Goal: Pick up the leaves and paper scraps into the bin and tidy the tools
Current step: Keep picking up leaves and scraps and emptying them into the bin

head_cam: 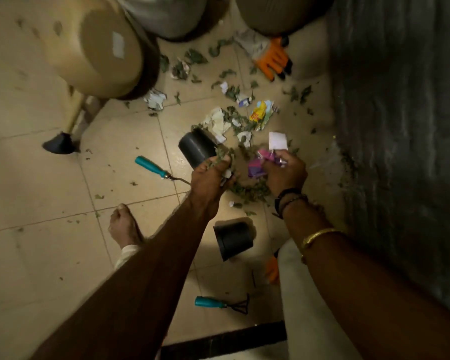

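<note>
Green leaves [234, 120] and crumpled paper scraps [217, 121] lie scattered over the tiled floor. My left hand [211, 178] grips a bunch of leaves and a white scrap, just beside a black pot [196, 149] lying on its side. My right hand [283, 171] holds pink and purple paper scraps [260, 162], with a white square of paper [277, 141] just beyond it. A teal-handled trowel [153, 167] lies left of my left hand. A teal-handled hand rake [220, 303] lies near the bottom. An orange glove [272, 58] rests at the far side.
A second black pot [234, 240] lies under my forearms. A beige stool [99, 48] with a black-capped leg [60, 145] stands at left. Large rounded containers [166, 14] sit at the top. A dark rough wall [400, 126] runs along the right. My bare foot [124, 224] is on the tiles.
</note>
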